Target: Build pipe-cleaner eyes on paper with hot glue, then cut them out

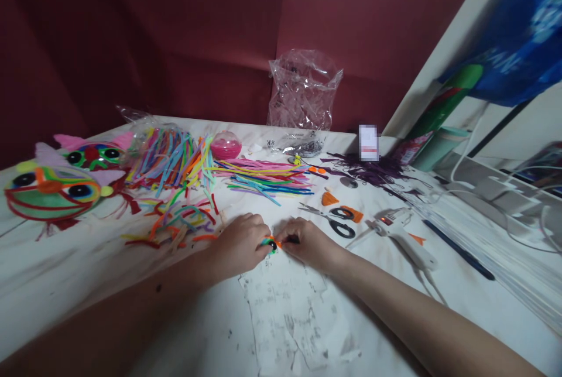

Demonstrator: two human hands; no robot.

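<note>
By the marked paper (285, 318), forearms (395, 301) converging; left hand (246, 242) curled around small craft piece (273, 245), right hand (307, 242) pinching its edge

- The left arm (132, 301) is bare and reaches from the near left corner toward the middle.
- The left wrist (208, 266) looks nearly straight, in line with the forearm.
- The left hand (243, 242) has its back turned up, knuckles raised on the far side, fingers curled in and tips pressed in a pinch toward the right.
- The right arm (421, 307), also bare, slants in from the near right corner.
- The right wrist (336, 257) lies slightly nearer than its knuckles.
- The right hand (309, 242) points left, thumb and forefinger brought together in a pinch, other fingers folded.
- Both hands are close together, fingertips facing each other.
</note>
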